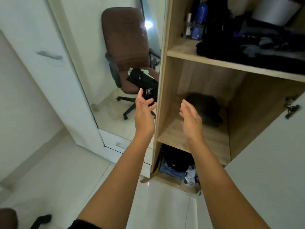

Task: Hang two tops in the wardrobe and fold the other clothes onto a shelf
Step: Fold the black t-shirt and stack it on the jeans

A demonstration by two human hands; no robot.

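A dark folded garment lies at the back of the wooden wardrobe's middle shelf. My right hand is held open just in front of it, fingers apart and empty. My left hand is also open and empty, raised left of the wardrobe's side panel. In the mirror, a brown office chair carries black clothes on its seat.
The upper shelf holds dark clothes, bottles and a blue container. The bottom compartment has jeans and crumpled clothes. A white wardrobe door stands open at the right. A mirror door is at the left, over a white tiled floor.
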